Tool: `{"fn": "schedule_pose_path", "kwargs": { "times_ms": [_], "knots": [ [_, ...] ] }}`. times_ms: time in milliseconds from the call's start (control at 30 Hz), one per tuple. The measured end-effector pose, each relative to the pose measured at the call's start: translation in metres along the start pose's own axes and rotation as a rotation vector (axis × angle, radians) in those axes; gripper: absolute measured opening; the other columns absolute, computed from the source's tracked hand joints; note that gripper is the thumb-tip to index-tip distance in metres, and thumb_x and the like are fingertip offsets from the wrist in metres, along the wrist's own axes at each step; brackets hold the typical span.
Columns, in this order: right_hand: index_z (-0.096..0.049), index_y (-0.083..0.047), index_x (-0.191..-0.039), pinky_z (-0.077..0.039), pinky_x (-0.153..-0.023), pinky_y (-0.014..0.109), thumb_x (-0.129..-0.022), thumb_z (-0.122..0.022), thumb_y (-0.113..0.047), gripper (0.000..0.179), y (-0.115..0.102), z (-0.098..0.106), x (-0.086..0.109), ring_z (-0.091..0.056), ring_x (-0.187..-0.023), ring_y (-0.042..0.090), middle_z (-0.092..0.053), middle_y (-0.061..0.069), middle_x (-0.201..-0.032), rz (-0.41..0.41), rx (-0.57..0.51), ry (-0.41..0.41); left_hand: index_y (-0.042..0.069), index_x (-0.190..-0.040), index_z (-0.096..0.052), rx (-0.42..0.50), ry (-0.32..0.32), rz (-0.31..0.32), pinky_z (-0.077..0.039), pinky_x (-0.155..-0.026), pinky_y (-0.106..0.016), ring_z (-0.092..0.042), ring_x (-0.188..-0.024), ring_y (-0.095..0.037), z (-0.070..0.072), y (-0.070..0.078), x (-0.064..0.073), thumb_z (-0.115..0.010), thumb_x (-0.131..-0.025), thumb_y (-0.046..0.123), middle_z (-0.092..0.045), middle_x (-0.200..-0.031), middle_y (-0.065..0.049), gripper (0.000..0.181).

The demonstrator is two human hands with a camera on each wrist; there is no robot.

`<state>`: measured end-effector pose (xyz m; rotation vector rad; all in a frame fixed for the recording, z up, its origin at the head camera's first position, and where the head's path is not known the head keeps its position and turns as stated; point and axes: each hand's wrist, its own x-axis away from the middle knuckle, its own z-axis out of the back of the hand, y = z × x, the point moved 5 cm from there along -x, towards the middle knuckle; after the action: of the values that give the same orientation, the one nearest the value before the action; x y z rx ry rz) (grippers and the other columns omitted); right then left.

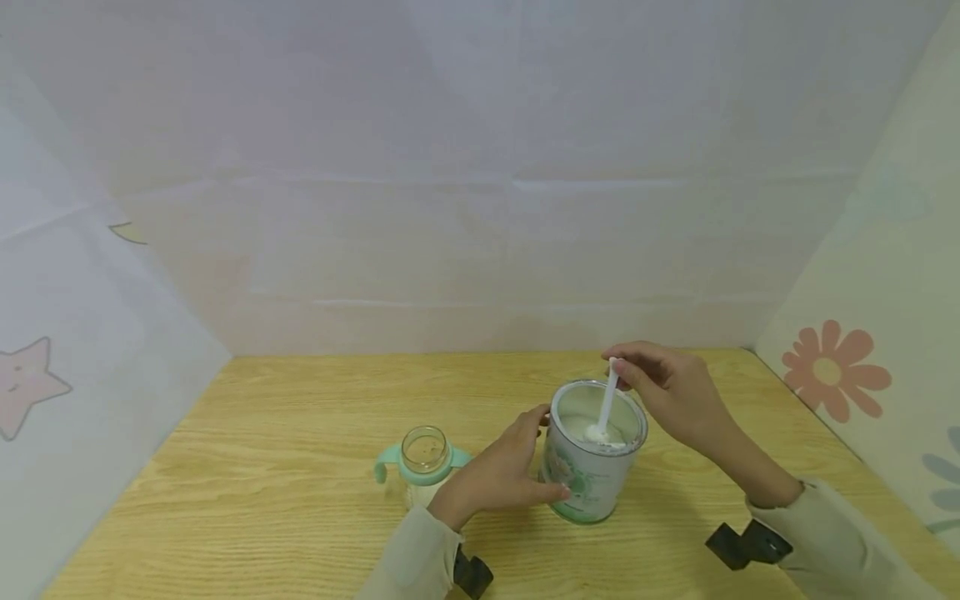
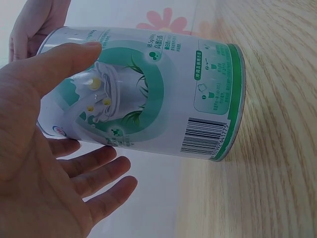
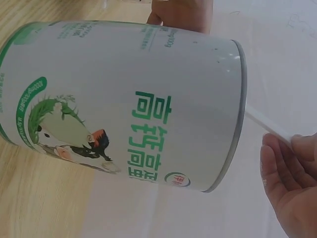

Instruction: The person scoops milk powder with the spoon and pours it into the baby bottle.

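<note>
A white and green milk powder can (image 1: 588, 492) stands upright without a lid, white powder inside. My right hand (image 1: 678, 400) pinches the handle end of a white scoop (image 1: 608, 402), whose lower end sits in the powder. In the right wrist view, thumb and fingers (image 3: 277, 168) close on the scoop handle beyond the can's rim. My left hand (image 1: 504, 467) is at the can's left side; the left wrist view has its thumb against the can (image 2: 173, 94) and the other fingers loosely extended. Left of that hand stands a baby bottle (image 1: 425, 475) with mint-green handles, uncapped.
All of this is on a light wooden table (image 1: 262, 500). Pale cloth walls (image 1: 480, 250) rise at the back and both sides, with a printed flower (image 1: 827, 372) on the right one. The bottle stands close to the left wrist.
</note>
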<state>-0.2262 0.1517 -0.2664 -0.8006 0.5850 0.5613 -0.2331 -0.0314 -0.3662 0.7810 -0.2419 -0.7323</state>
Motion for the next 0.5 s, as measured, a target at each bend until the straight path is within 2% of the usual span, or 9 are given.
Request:
{"fn": "schedule_pose_path", "kwargs": {
  "times_ms": [233, 500],
  "knots": [
    [-0.07, -0.002, -0.102, -0.053, -0.06, 0.018, -0.089, -0.06, 0.006, 0.018, 0.0013, -0.0069, 0.0044, -0.062, -0.069, -0.005, -0.071, 0.009, -0.086, -0.027, -0.009, -0.037, 0.011, -0.152, -0.01, -0.014, 0.006, -0.007, -0.042, -0.104, -0.039, -0.04, -0.133, -0.026, -0.0002, 0.0004, 0.0005, -0.073, -0.084, 0.036, -0.032, -0.147, -0.009, 0.096],
    [-0.069, -0.002, -0.1, -0.051, -0.061, 0.015, -0.089, -0.058, 0.007, 0.018, -0.0043, -0.0043, 0.0065, -0.062, -0.068, -0.003, -0.07, 0.009, -0.083, 0.017, -0.007, -0.057, 0.011, -0.152, -0.01, -0.015, 0.011, -0.011, -0.043, -0.104, -0.039, -0.039, -0.133, -0.025, -0.001, -0.0005, 0.0008, -0.074, -0.083, 0.035, -0.032, -0.148, -0.009, 0.097]
  ]
}}
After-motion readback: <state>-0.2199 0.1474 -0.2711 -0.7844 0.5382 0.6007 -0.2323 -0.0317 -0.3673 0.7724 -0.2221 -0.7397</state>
